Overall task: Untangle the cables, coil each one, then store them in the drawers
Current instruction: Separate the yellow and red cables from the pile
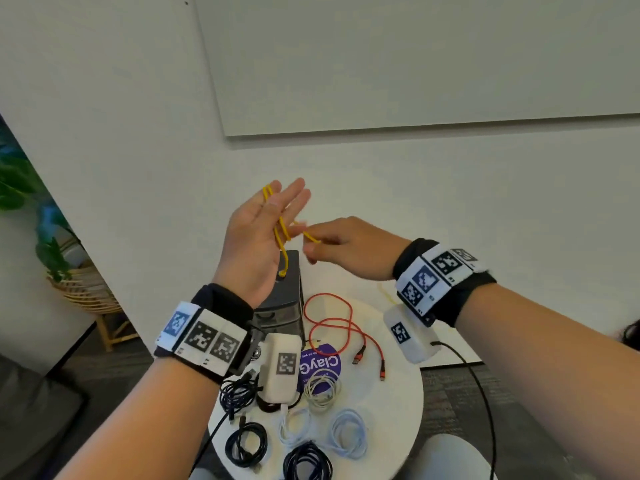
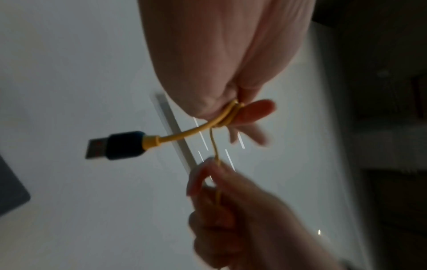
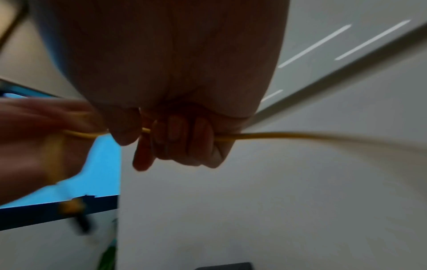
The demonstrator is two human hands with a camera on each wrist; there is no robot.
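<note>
With coils (image 1: 308,441) below on the worktop (image 1: 398,403), I judged the wraps could slip off if tension dropped, for my left hand (image 1: 256,237) stood upright, fingers straight, yellow cable (image 1: 282,233) looped round them, while my right hand (image 1: 346,247), fingers curled, gripped its free run beside it.
</note>
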